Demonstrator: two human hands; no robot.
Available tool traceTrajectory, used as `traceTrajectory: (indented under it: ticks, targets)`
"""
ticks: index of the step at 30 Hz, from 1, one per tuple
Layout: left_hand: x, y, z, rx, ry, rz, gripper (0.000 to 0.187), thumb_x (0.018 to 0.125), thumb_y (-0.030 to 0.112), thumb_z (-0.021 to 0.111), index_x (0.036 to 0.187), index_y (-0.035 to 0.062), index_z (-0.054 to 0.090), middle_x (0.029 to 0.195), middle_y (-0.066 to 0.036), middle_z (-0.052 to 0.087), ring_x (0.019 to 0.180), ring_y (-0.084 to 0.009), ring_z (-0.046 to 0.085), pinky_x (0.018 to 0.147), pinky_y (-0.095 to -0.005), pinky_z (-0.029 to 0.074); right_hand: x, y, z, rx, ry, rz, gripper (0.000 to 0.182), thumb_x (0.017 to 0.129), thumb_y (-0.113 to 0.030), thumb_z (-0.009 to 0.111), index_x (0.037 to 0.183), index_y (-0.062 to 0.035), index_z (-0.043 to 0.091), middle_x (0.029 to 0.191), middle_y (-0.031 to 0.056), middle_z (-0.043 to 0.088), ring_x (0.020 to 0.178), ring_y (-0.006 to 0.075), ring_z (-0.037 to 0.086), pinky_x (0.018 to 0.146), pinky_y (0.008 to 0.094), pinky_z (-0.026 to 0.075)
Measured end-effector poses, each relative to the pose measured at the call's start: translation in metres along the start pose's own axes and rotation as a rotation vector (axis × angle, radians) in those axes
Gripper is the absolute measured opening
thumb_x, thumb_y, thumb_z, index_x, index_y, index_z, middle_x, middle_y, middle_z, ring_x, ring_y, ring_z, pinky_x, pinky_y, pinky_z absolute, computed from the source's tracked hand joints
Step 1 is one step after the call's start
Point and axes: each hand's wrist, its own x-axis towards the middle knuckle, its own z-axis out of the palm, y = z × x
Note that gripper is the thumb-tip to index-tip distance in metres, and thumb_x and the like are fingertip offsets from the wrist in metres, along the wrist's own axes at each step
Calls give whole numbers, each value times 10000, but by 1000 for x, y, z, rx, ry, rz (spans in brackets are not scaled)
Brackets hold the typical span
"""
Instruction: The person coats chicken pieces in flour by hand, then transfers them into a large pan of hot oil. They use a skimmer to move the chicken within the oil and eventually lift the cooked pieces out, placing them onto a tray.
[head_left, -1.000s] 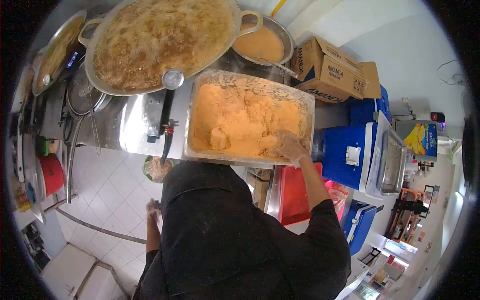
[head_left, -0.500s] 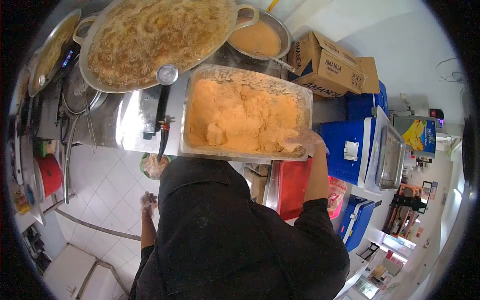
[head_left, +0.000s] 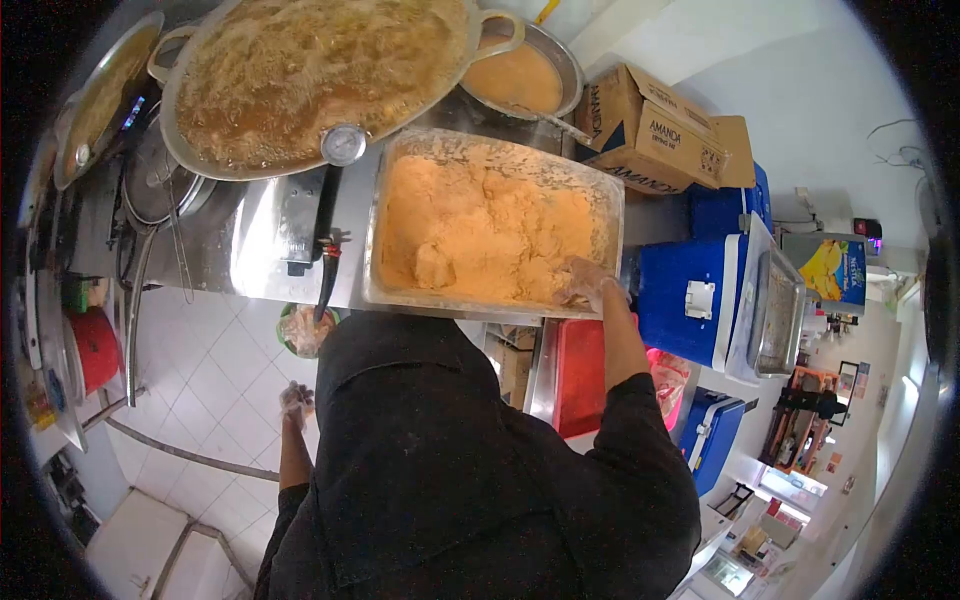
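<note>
A rectangular metal tray (head_left: 496, 140) holds orange breading flour (head_left: 490, 225) with coated lumps in it. My right hand (head_left: 592, 284), in a clear plastic glove, reaches into the tray's near right corner. Its fingers curl into the flour around a coated lump, and what lies between them is partly buried. At the tray's front left, a larger coated piece (head_left: 434, 266) sits half covered. My left hand (head_left: 296, 400), also gloved and speckled with flour, hangs low over the floor beside my body. Its fingers are loosely bent and apart, with nothing visible in them.
A wide pan of bubbling oil (head_left: 310, 85) with a dial thermometer (head_left: 343, 145) stands left of the tray. Behind are a bowl of orange liquid (head_left: 515, 80) and a cardboard box (head_left: 660, 140). Blue coolers (head_left: 690, 300) stand right; a red tray (head_left: 580, 375) sits below.
My right hand has moved left along the tray's near side, and its fingers have gone into the flour around a lump. My left hand stays low, nearly where it was.
</note>
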Motion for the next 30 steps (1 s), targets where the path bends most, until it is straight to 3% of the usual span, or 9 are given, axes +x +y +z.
traceTrajectory:
  ticks: [2, 3, 6, 9, 11, 13, 15, 19, 30]
  targets:
    - [-6, 19, 12, -89, 186, -133, 320, 878, 386, 494, 765, 88, 507, 637, -18, 495, 520, -161, 485, 437, -299, 381, -21, -17, -20, 30, 36, 22, 643, 654, -303, 734, 1205, -82, 486, 1161, 159, 524, 1050, 310, 513, 881, 372, 426]
    - [-15, 19, 12, -74, 97, 22, 304, 877, 385, 497, 773, 99, 504, 641, -16, 496, 523, -148, 487, 428, -285, 373, -34, -29, -27, 37, 50, 29, 641, 661, -292, 731, 1215, -93, 477, 1157, 158, 530, 1042, 306, 518, 875, 368, 429]
    - [-24, 21, 11, -41, 105, -26, 298, 877, 380, 492, 757, 107, 496, 653, -16, 508, 516, -138, 486, 410, -274, 363, -48, -25, -24, 953, 87, 259, 503, 734, -195, 669, 1205, -158, 498, 1138, 117, 548, 1013, 241, 533, 843, 344, 440]
    - [-36, 9, 14, -60, 120, 7, 216, 876, 295, 461, 733, 132, 467, 645, -5, 479, 499, -142, 477, 384, -278, 364, -47, -10, -52, 392, 273, -2, 435, 741, -109, 654, 1161, -123, 538, 1113, 80, 560, 995, 205, 539, 817, 326, 446]
    - [-39, -13, 4, -103, -22, 134, 128, 843, 234, 493, 743, 156, 473, 686, -10, 496, 526, -163, 493, 392, -295, 379, -38, -35, -73, 347, 331, -215, 429, 718, -68, 665, 1132, -75, 555, 1077, 67, 578, 974, 193, 549, 804, 307, 451]
    - [-37, -15, 2, 57, 22, -68, 164, 856, 264, 486, 739, 151, 468, 694, -20, 499, 550, -177, 507, 395, -299, 381, -74, -135, -134, 870, 217, -267, 445, 680, -32, 685, 1108, -19, 564, 1031, 59, 602, 949, 180, 562, 795, 281, 456]
    - [-40, -15, 3, 23, 1, -83, 220, 868, 311, 480, 733, 138, 471, 683, -29, 501, 548, -180, 505, 396, -306, 382, -85, -186, -181, 835, 35, -307, 449, 640, -6, 697, 1071, 28, 574, 966, 60, 626, 909, 166, 574, 780, 254, 458]
    - [-23, -35, -4, -135, 102, -46, 321, 880, 402, 459, 734, 117, 489, 661, -49, 526, 532, -173, 500, 400, -317, 388, -75, -244, -242, 706, 267, -639, 543, 601, -161, 757, 1071, 31, 564, 916, 47, 635, 842, 145, 590, 788, 268, 450]
    - [-40, -63, -12, -310, 156, -58, 330, 848, 449, 496, 777, 127, 511, 641, -42, 551, 462, -154, 489, 375, -293, 417, 43, -413, -354, 27, 122, -458, 534, 675, -290, 757, 1060, 18, 553, 970, 69, 601, 872, 151, 567, 717, 292, 480]
